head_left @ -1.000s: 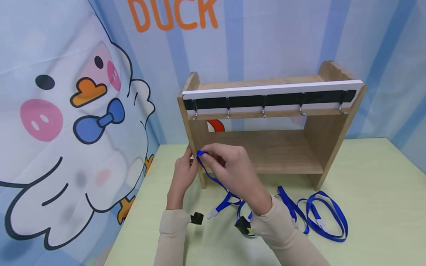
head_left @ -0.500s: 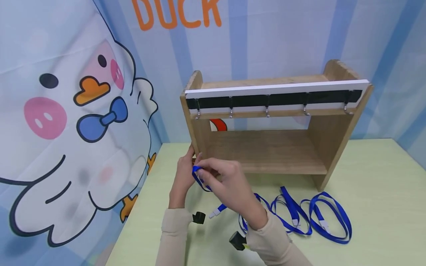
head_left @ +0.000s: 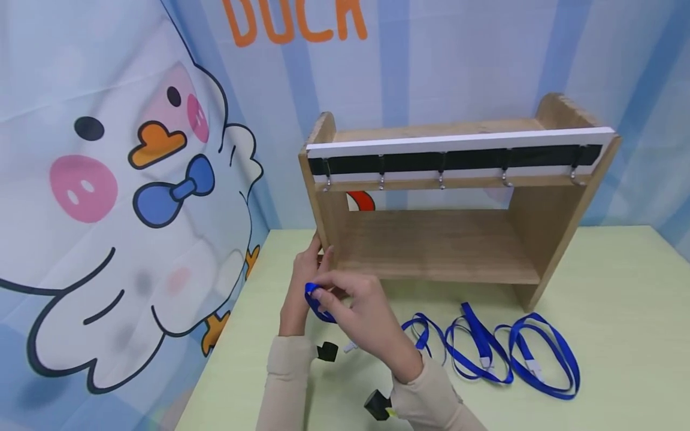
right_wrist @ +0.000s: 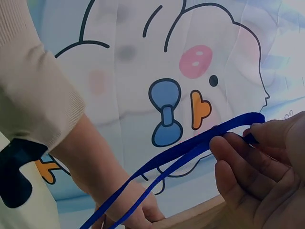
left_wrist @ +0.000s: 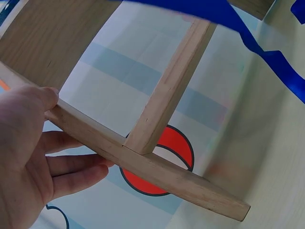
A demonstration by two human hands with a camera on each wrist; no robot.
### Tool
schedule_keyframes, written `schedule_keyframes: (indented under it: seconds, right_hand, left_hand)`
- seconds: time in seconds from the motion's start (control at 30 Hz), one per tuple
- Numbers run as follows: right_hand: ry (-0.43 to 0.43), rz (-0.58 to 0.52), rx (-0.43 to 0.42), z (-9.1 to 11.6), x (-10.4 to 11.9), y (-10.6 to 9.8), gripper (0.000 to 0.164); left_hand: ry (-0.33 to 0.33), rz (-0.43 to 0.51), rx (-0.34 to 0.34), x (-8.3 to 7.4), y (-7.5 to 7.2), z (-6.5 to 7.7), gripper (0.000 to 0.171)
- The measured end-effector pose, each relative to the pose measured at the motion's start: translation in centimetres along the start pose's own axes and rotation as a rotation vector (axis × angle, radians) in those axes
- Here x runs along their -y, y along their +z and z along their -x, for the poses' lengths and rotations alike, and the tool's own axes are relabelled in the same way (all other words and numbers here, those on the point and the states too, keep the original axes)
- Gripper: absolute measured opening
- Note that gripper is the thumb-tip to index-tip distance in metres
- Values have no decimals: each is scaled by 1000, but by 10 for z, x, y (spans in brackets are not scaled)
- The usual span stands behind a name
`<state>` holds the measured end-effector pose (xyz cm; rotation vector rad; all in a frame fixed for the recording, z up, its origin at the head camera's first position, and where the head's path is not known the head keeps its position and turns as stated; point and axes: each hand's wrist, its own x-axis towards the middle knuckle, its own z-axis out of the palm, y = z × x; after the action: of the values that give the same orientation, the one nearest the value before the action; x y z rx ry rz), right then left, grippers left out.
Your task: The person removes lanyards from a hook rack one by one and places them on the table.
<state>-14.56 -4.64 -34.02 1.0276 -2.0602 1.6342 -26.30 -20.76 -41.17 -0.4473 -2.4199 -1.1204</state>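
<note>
A wooden shelf (head_left: 431, 239) stands on the table with a row of several metal hooks along its upper front. My left hand (head_left: 303, 281) grips its left side panel low down; in the left wrist view the thumb lies on one side of the panel (left_wrist: 109, 143) and the fingers on the other. Between thumb and fingertips, my right hand (head_left: 358, 311) pinches the looped end of a blue lanyard (head_left: 311, 294), in front of the left wrist. In the right wrist view both strands of the lanyard (right_wrist: 164, 153) slope down from the fingers; its lower end is out of sight there.
More blue lanyards (head_left: 572, 359) with pale clips lie looped on the table (head_left: 620, 287), right of my right forearm. A printed cloth backdrop (head_left: 458, 66) hangs behind and to the left of the shelf. Black wrist devices (head_left: 377, 405) protrude from both sleeves.
My right hand has come down and slightly left, carrying the lanyard loop from the panel's front edge to near my left wrist. The left hand stays on the panel. The head view has shifted slightly.
</note>
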Motion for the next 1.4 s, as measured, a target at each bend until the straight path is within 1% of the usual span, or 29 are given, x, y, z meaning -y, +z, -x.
schedule_keyframes:
  seconds: [0.1,0.23,0.43,0.63,0.73,0.93,1.13,1.4]
  right_hand:
    - [10,-14,10,2,-1,4,12]
    - [21,-19,24,3,-1,6,12]
    - [68,9,52,5,-8,1,13]
    - [124,34,68,9,-22,-8,13]
    - [143,50,85,9,-29,-14,12]
    - [214,74,138,9,-40,-23,11]
    - [265,90,151,9,-51,-28,11]
    - [291,122,191,8,-61,-28,11]
  left_hand:
    - [6,10,6,-2,1,1,42]
    - [27,12,0,-3,1,1,40]
    - [57,-1,-9,-6,3,-4,42]
    - [22,12,5,-9,3,-5,41]
    - [18,11,8,-8,4,-5,42]
    - [10,11,7,-6,4,-4,44]
    - [17,4,-2,-3,4,-3,42]
    - [33,3,-17,-1,0,-1,38]
